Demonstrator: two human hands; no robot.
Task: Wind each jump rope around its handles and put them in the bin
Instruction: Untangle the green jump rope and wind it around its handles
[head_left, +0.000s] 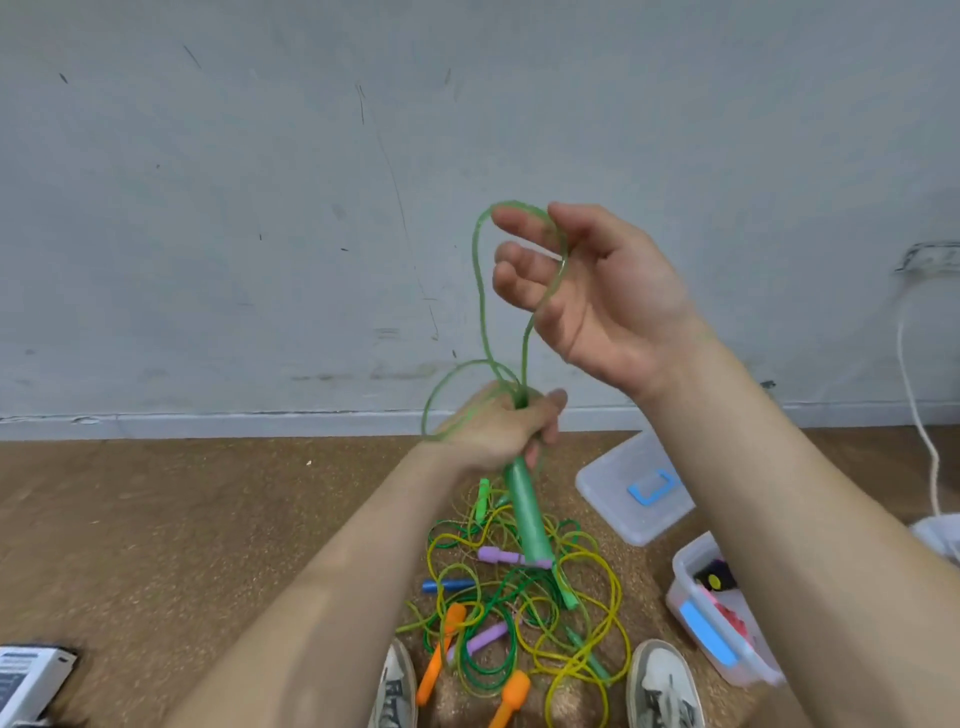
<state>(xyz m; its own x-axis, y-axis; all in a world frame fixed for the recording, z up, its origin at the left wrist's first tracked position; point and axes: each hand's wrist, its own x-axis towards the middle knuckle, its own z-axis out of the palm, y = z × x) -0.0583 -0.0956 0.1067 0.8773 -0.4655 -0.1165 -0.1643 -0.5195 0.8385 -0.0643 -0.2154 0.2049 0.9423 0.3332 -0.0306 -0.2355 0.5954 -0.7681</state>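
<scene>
Two hands share one translucent green plastic jump-rope cord (480, 291). The left hand (498, 426) is fisted tight round the top of a matte green cylindrical handle (527, 514), probably both handles pressed together, though blur leaves that unsure. The rest of the handle sticks out below the fist. A small coil of cord springs out beside the knuckles. Above the fist, the right hand (597, 296) has its fingers half curled, with a tall loop of the cord hooked over them.

The cord looks light, slick and springy, likely to keep its own curl and to slip off the handle if tension drops. The stiff handle is the sound place to grip. The cord is best taken close above the fist, so that each turn can be laid snug and pinned by the left thumb.

Directly beneath the grip lies a tangled pile of yellow and green ropes (576, 618) with orange, purple and blue handles. Below and to the right of the grip stands the clear plastic bin with a blue latch (711, 618).
</scene>
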